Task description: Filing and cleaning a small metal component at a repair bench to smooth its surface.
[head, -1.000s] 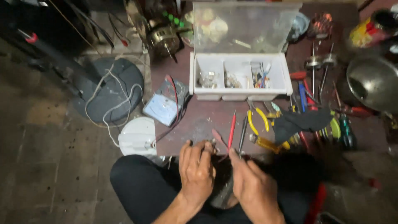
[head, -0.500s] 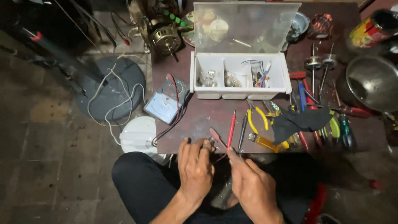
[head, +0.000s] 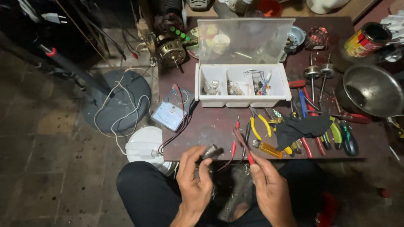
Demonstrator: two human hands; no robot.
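- Head view: left hand [head: 194, 181] has its fingers curled shut around a small grey metal cylinder part [head: 211, 151], sitting right at the fingertips just off the dark table's [head: 202, 130] near edge.
- Right hand [head: 269, 187] is pinching a thin red probe [head: 243, 144], tip angled up-left, close beside that part.

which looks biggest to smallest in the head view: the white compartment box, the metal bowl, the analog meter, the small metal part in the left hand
1. white compartment box
2. metal bowl
3. analog meter
4. small metal part, pinched by the left hand; it sits nearest the camera yet looks smallest.
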